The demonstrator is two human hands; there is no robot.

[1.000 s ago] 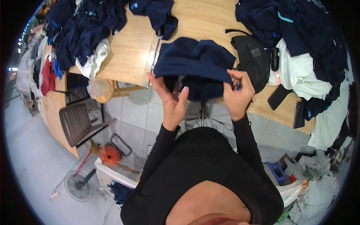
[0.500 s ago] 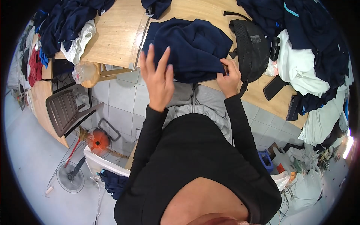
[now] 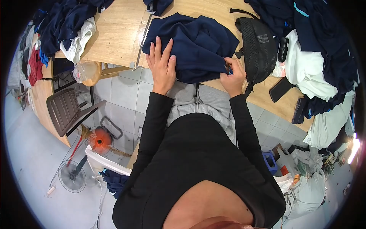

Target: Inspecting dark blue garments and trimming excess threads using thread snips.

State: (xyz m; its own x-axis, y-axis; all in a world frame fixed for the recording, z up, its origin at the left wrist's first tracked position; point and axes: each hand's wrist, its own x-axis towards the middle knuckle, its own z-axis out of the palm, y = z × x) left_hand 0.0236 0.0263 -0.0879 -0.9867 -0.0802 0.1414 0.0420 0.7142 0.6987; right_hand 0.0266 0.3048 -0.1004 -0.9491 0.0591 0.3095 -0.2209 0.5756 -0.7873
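Navy garment (image 3: 194, 40) lies on the table (image 3: 118, 34); pressing its left side flat while holding its near right corner lightly taut should, I judge, keep the fabric smooth. Set apart, the left hand (image 3: 162, 68) rests spread on the garment's left side; the right hand (image 3: 233, 76) seems to pinch that corner. Right of the garment lies a black mesh bag (image 3: 260, 49).
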